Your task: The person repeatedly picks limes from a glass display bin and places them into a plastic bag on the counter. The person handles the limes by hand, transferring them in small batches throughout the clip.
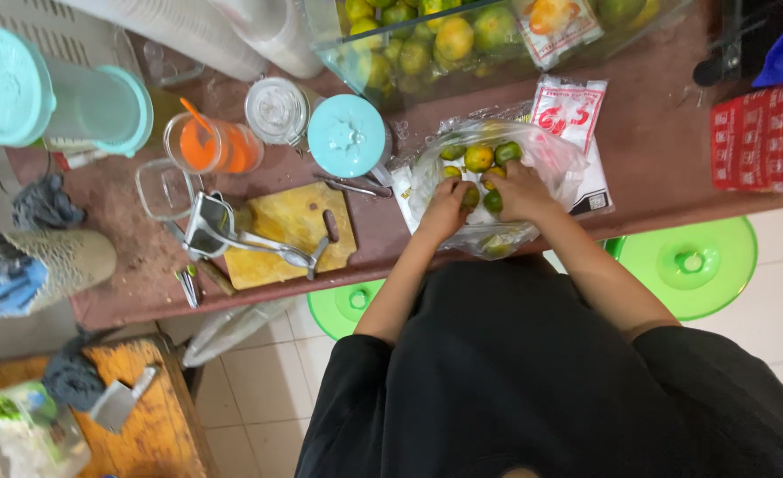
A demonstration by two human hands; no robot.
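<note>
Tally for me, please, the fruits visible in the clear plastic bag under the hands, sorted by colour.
Yellow-orange fruits: 1
Green fruits: 5
Total: 6 visible in the clear plastic bag; more may be hidden under the left hand and right hand.

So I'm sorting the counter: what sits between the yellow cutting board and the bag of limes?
Metal tongs lie there, just below the pale blue lid, in the head view.

Both bare forearms reach forward from short black sleeves and converge, so the two hands sit side by side, almost touching. The left hand (445, 209) is palm down with fingers curled inward. The right hand (520, 190), just beside it, also lies palm down, fingers bent and knuckles raised.
</note>
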